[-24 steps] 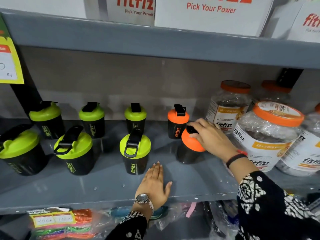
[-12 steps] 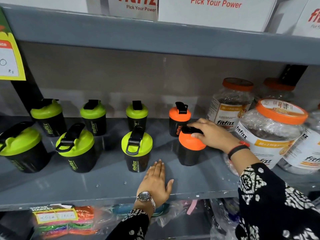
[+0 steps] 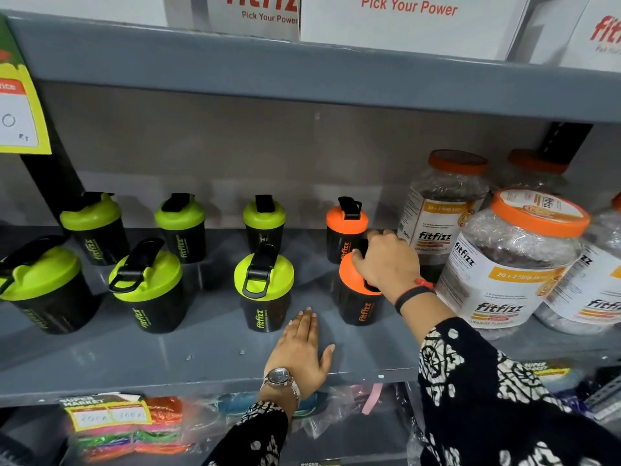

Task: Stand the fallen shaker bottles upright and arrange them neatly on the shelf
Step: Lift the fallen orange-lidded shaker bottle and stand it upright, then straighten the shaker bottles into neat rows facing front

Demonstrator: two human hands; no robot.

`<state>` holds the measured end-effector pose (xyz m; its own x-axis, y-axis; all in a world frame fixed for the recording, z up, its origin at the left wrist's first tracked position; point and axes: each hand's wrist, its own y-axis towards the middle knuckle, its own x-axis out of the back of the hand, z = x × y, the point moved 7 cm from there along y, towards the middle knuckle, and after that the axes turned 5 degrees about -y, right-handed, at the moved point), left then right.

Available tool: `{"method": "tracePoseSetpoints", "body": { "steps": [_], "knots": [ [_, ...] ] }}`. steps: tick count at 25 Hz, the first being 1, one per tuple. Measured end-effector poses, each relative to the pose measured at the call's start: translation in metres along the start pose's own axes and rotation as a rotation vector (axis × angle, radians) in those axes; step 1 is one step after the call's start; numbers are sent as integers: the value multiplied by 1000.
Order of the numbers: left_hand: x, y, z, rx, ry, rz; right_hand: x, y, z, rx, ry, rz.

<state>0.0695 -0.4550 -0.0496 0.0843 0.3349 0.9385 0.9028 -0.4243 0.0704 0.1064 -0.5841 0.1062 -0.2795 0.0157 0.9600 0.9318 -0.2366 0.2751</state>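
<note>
Black shaker bottles stand upright in two rows on the grey shelf [image 3: 168,361]. Three green-lidded ones and an orange-lidded shaker [image 3: 345,230] form the back row. The front row has three green-lidded shakers, the nearest at centre [image 3: 263,290], and an orange-lidded front shaker [image 3: 358,301] standing upright. My right hand [image 3: 386,264] grips the lid of that front orange shaker from above. My left hand [image 3: 302,351] lies flat, fingers together, on the shelf's front edge, holding nothing.
Large clear jars with orange lids [image 3: 510,260] crowd the right end of the shelf, close to my right wrist. White boxes [image 3: 410,21] sit on the shelf above. Packaged goods [image 3: 127,428] lie on the shelf below. A yellow price tag [image 3: 20,112] hangs at upper left.
The front orange-lidded shaker has gone from leaning to standing upright under my right hand. My left hand has stayed on the shelf edge.
</note>
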Motion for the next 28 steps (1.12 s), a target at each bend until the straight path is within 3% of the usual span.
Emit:
{"method": "tracePoseSetpoints", "body": {
  "steps": [3,7,12,14,16,19,23,28],
  "knots": [
    [0,1,-1,13,15,17,4,-4,-5,-57,69,-4],
    [8,-6,-1,0,-83,-62,3,-39,-52,-234,433,-248],
    [30,-38,32,73,-486,-382,-94,-94,-74,-264,654,94],
    [45,-52,56,189,-608,-627,-109,-99,-67,-268,681,166],
    [54,-57,74,364,-694,-763,-115,-95,-57,-283,771,186],
    [57,-43,83,543,-836,-631,-116,-86,-46,-304,898,145],
    [56,-16,92,461,-818,-502,-110,-78,-40,-361,965,68],
    [56,-12,95,476,-783,-532,-108,-80,-38,-395,949,6]
  ]
}}
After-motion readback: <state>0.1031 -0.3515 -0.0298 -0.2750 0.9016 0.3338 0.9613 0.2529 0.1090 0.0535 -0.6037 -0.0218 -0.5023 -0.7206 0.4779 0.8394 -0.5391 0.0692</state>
